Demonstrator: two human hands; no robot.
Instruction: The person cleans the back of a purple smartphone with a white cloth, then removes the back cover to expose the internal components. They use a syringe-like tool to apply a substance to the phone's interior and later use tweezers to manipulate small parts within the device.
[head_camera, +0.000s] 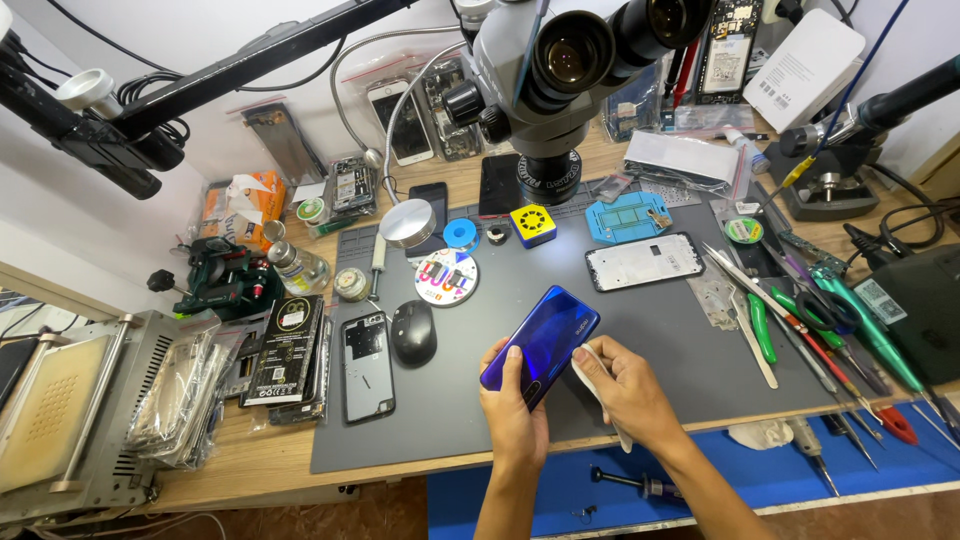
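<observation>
Blue smartphone (541, 342) lies glossy back up, tilted along the 1-to-7 o'clock line, at the near middle of the grey work mat (640, 340) on the desk (240, 460). The left hand (513, 400) clamps its lower end, grip closed around the edges with the thumb on the back, apparently to steady it. The right hand (625, 385), just beside it at 3 o'clock, pinches a white wipe (590, 375) against the phone's edge, fingers pressed together on the cloth.

The microscope (560, 70) hangs at 12 o'clock. A bare phone frame (645, 262) lies at 1 o'clock; tweezers and screwdrivers (800, 330) fan out at 3 o'clock, within the right hand's reach. A black labelled battery (290, 350) sits at 9 o'clock. An orange packet (240, 200) lies at 10 o'clock. A white box (805, 65) with a dark label leans at 2 o'clock.
</observation>
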